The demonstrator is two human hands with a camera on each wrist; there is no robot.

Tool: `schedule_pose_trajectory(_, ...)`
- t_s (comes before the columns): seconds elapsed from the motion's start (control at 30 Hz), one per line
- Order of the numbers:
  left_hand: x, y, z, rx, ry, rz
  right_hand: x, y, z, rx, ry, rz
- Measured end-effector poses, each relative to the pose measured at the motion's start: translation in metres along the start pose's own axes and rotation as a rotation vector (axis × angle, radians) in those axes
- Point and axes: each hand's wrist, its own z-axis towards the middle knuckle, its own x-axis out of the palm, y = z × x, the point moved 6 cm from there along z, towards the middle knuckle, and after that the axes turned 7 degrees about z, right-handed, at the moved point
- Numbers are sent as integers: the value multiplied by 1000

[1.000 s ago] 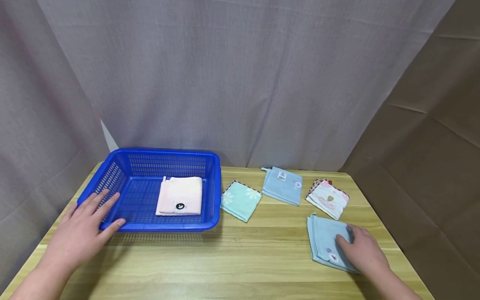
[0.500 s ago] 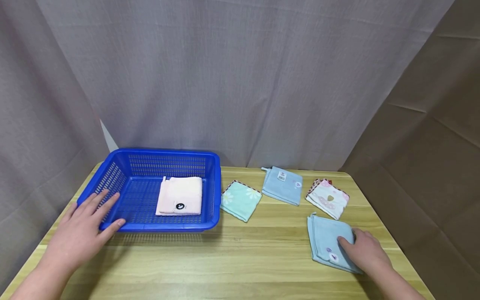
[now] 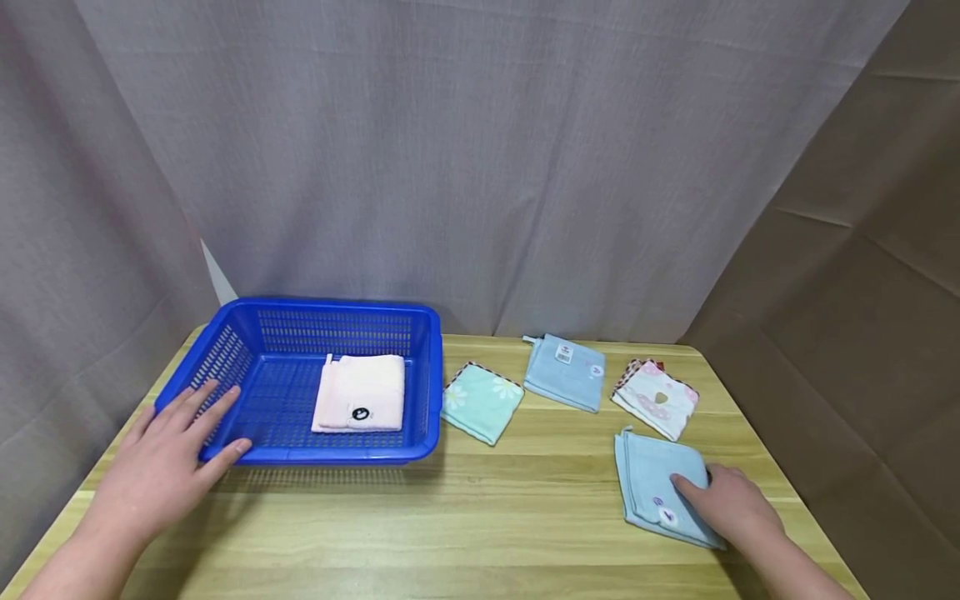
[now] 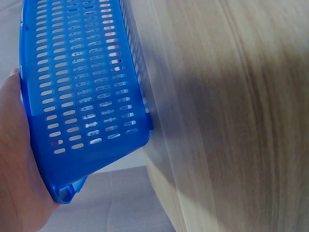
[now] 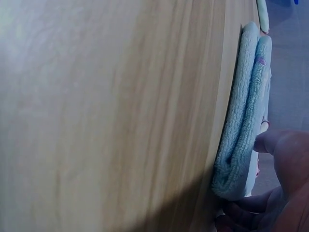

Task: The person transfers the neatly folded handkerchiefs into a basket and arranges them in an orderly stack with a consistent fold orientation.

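Observation:
My left hand (image 3: 161,458) rests on the near left corner of a blue plastic basket (image 3: 322,455), fingers spread over its rim. Inside the basket lies a folded pale pink towel (image 3: 360,387) with a round black mark. At the right, my right hand (image 3: 735,504) grips the right edge of a folded light blue towel (image 3: 652,475). The thumb lies on top of this towel, and the other fingers are curled at its edge, partly hidden. In the right wrist view, the folded layers of the light blue towel (image 5: 244,111) show side-on, close over the table.
Between basket and right hand lie a mint towel (image 3: 483,404) with white flowers, a blue towel (image 3: 566,375) with a label, and a white-and-pink patterned towel (image 3: 658,400). A grey curtain (image 3: 480,167) hangs behind the wooden table (image 3: 480,517); a brown panel (image 3: 862,333) stands right.
The fingers of my right hand have slipped a little further around the light blue towel's right edge, which has bent up slightly. My left hand and the basket have stayed in place.

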Motion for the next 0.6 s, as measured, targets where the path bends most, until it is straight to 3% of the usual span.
schedule_pose_trajectory(0.6, 1, 0, -1, -9, 17, 2, -2, -4, 11, -38, 23, 67)
